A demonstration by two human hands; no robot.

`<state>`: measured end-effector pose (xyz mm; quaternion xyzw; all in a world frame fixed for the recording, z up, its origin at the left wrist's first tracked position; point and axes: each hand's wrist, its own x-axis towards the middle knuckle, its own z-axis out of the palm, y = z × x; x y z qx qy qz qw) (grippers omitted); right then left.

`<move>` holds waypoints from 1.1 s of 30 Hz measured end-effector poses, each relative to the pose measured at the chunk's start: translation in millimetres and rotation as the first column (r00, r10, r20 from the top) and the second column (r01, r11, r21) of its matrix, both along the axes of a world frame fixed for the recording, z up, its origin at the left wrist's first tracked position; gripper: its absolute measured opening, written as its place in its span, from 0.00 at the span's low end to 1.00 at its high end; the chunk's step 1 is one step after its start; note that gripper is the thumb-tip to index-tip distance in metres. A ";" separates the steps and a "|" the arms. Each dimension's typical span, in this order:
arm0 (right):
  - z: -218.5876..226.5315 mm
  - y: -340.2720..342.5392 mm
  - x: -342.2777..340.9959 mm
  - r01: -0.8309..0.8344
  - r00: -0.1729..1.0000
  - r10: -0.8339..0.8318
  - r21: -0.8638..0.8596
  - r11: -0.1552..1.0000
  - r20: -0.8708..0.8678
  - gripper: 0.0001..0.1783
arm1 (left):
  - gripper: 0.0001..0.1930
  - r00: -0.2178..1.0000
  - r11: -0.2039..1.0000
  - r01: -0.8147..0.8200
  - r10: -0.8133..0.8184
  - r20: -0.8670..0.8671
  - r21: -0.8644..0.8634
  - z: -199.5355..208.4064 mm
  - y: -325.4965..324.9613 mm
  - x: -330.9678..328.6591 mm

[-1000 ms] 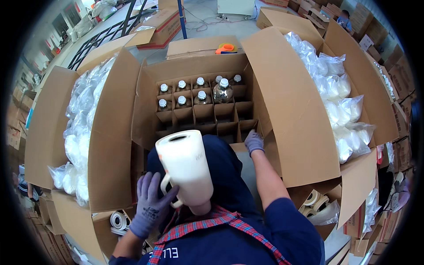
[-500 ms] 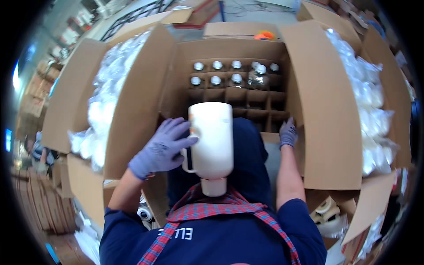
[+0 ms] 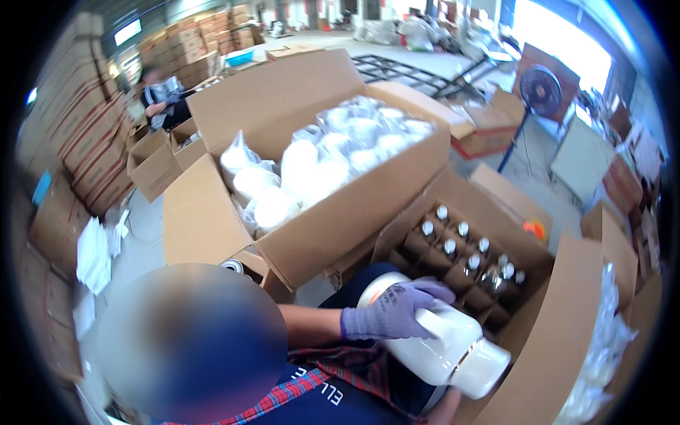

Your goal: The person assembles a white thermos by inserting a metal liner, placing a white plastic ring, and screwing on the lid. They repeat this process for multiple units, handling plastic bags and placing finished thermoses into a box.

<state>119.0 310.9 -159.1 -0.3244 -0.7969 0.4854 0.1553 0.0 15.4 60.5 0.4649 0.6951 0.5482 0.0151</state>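
In the head view, my gloved left hand (image 3: 395,310) is wrapped round the side of a white jug (image 3: 425,358) with a handle and a thin shiny band near its narrower end. The jug lies tilted over my lap, its narrow end toward the lower right. Only a bit of my right forearm (image 3: 445,407) shows below the jug; the right hand itself is hidden. Beyond the jug stands an open cardboard box (image 3: 453,195) with dividers, holding several clear glass bottles (image 3: 473,265) with silver caps.
A large open carton (image 3: 354,212) of plastic-wrapped white items (image 3: 319,159) stands at left. Another carton (image 3: 549,333) with wrapped goods is at right. A co-worker (image 3: 164,99) sits farther off among boxes. A fan (image 3: 540,90) stands at the back right.
The view has swung to the left. My left hand has closed on the white jug, which was upright and is now tilted. My right hand, earlier at the divided box, is hidden.
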 end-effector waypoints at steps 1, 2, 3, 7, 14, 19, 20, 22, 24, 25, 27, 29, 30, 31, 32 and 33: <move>29.9 -14.9 1.2 -0.015 0.989 0.019 0.027 1.000 -0.149 0.33 | 0.23 0.980 0.994 -0.063 0.079 0.181 -0.093 3.1 -6.1 -1.3; 52.9 -26.1 8.7 -0.038 0.957 0.052 0.056 0.998 -0.284 0.35 | 0.25 0.919 0.976 -0.096 0.163 0.358 -0.196 1.8 -16.0 3.6; 67.1 -33.1 10.7 -0.051 0.908 0.088 0.100 0.994 -0.410 0.32 | 0.26 0.806 0.956 -0.073 0.225 0.547 -0.285 3.4 -23.8 12.1; 127.2 -75.6 -12.8 -0.248 0.801 0.277 0.128 0.960 -0.530 0.34 | 0.29 0.860 0.907 -0.052 0.253 0.443 -0.417 -59.4 -53.6 52.2; 158.1 -90.5 -59.1 -0.468 0.776 0.541 0.279 0.839 -0.325 0.33 | 0.27 0.994 0.836 -0.107 0.078 -0.077 -0.538 55.3 -142.6 5.8; 151.7 -89.8 -54.0 -0.315 0.851 0.395 0.265 0.911 -0.346 0.31 | 0.21 0.251 0.175 -0.968 0.654 -0.714 -0.180 147.5 -237.1 -153.3; 147.8 -90.2 -55.4 -0.342 0.834 0.436 0.303 0.889 -0.339 0.31 | 0.23 0.217 0.035 -0.966 0.648 -0.730 -0.257 150.2 -259.1 -183.0; 138.6 -89.9 -60.2 -0.403 0.799 0.498 0.315 0.859 -0.338 0.32 | 0.29 0.297 -0.184 -0.860 0.578 -0.761 -0.475 101.8 -329.1 -207.7; 138.0 -80.9 -54.6 -0.461 0.804 0.541 0.316 0.829 -0.247 0.34 | 0.41 0.768 -0.481 -0.389 0.302 -0.565 -0.786 86.7 -335.4 -219.9; 139.2 -76.8 -49.1 -0.416 0.818 0.509 0.335 0.845 -0.269 0.32 | 0.42 0.842 -0.452 -0.256 0.330 -0.427 -0.854 85.7 -316.1 -211.1; 155.6 -80.5 -42.8 -0.389 0.846 0.472 0.317 0.865 -0.250 0.32 | 0.45 0.738 -0.146 -0.165 0.637 -0.221 -0.975 97.3 -310.1 -199.2; 166.6 -84.2 -48.4 -0.423 0.835 0.506 0.335 0.842 -0.218 0.32 | 0.42 0.258 0.130 -0.041 0.959 0.115 -0.991 79.6 -412.9 -262.9; 162.2 -81.8 -48.9 -0.403 0.854 0.476 0.310 0.861 -0.210 0.32 | 0.35 0.424 -0.186 -0.052 0.885 -0.191 -0.981 108.0 -359.9 -302.6; 157.9 -78.7 -50.0 -0.397 0.861 0.460 0.281 0.874 -0.215 0.32 | 0.36 0.540 -0.343 -0.420 0.650 -0.535 -0.840 117.5 -338.6 -321.9; 155.0 -75.9 -54.8 -0.407 0.859 0.460 0.247 0.880 -0.224 0.32 | 0.39 0.511 -0.258 -0.558 0.643 -0.571 -0.789 112.8 -326.4 -338.5; 154.4 -73.2 -60.1 -0.444 0.848 0.503 0.295 0.846 -0.169 0.33 | 0.43 0.473 -0.175 -0.677 0.640 -0.605 -0.715 101.8 -326.8 -354.2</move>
